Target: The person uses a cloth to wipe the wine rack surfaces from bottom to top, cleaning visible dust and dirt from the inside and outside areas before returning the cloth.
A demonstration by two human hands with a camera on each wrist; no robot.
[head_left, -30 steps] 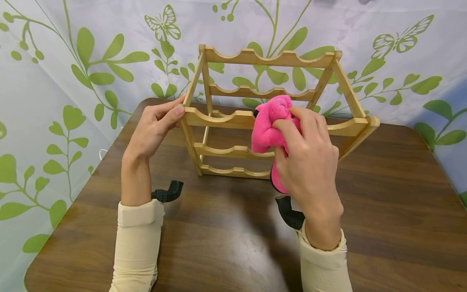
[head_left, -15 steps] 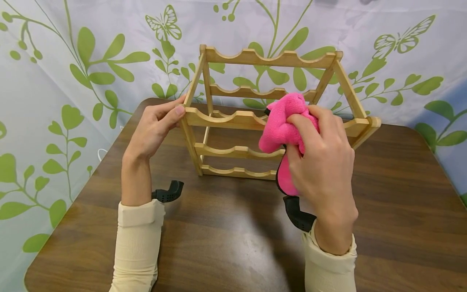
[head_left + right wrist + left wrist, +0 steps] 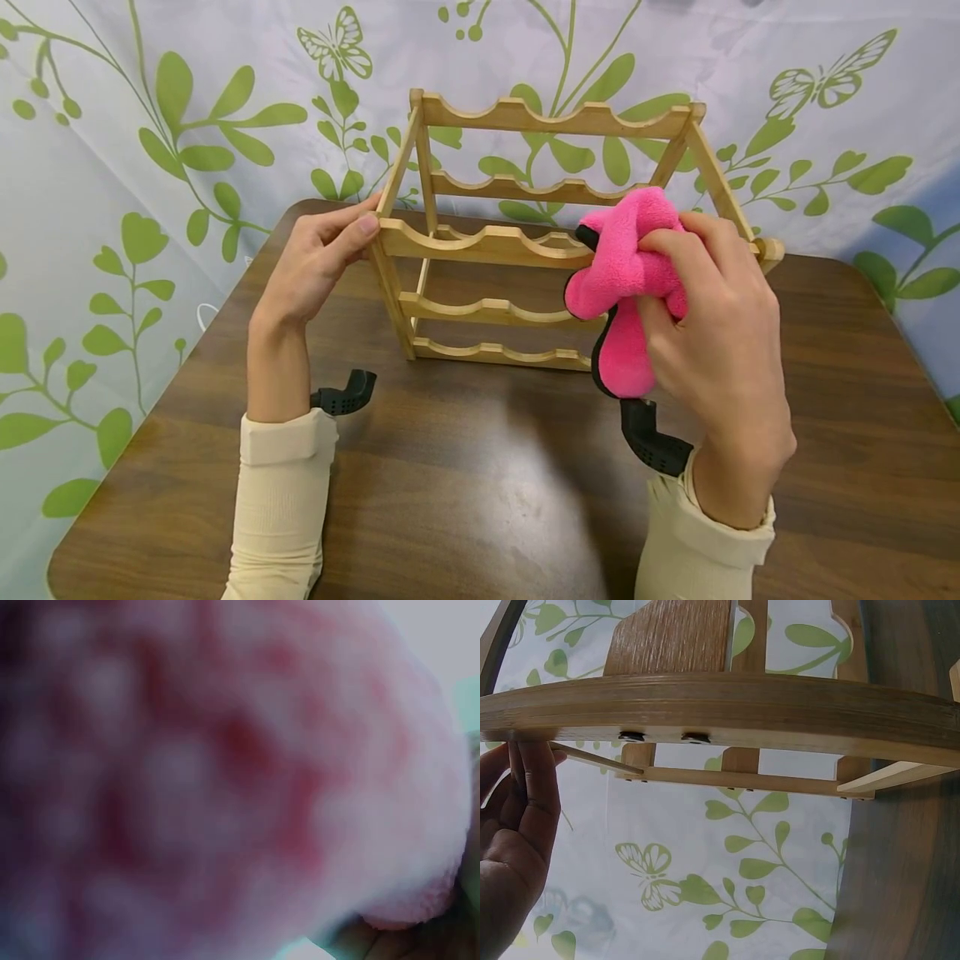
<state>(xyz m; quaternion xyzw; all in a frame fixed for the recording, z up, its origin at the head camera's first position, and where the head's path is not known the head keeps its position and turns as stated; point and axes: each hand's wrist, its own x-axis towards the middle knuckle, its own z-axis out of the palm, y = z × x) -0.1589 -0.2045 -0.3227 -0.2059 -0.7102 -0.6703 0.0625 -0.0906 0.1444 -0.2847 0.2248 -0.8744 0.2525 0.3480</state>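
Observation:
A light wooden wine rack (image 3: 487,243) with scalloped rails stands upright on the table. My left hand (image 3: 318,262) grips its upper front left corner, thumb on the near side and fingers behind the post. In the left wrist view, the fingertips of the left hand (image 3: 525,802) meet the underside of a wooden bar (image 3: 720,712). My right hand (image 3: 712,317) pinches a bunched pink cloth (image 3: 630,250) with black edging against the top front rail, toward its right end. A loose flap of cloth hangs below the fingers. Blurred cloth (image 3: 247,780) fills most of the right wrist view.
The rack stands on a brown wood-grain table (image 3: 450,483) with rounded corners. Behind it hangs a white backdrop (image 3: 247,50) with green leaves and butterflies. Black wrist-worn camera mounts (image 3: 348,393) stick out beside both cream sleeves (image 3: 281,500).
My right hand has slid to the right along the top front rail with the pink cloth. The left hand and the rack have stayed in place.

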